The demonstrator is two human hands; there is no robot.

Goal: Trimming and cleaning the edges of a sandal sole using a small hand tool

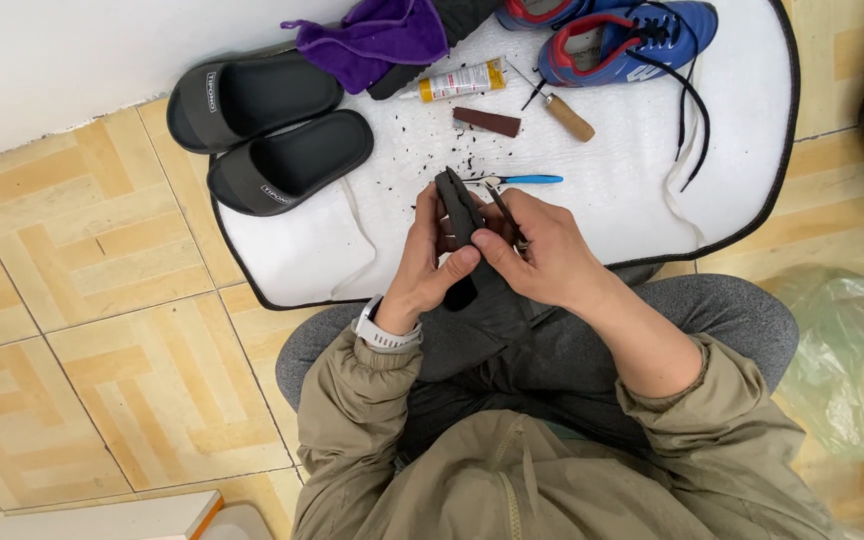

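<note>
My left hand wrapped tight round a black rubbery sole piece above my lap, my right hand pinching a thin metal tool against it, black crumbs on the soft white mat

Beige patterned tile floor carries a white padded mat with black trim. On the mat: pair of black rubber slide sandals, partly over the mat's edge onto the tiles; crumpled purple cloth; yellow-and-white glue tube; small dark brown block; wooden-handled awl; blue-handled slim tool; blue sports shoe with black laces; scattered black crumbs. Crumpled green plastic bag lies on tiles at right.
</note>
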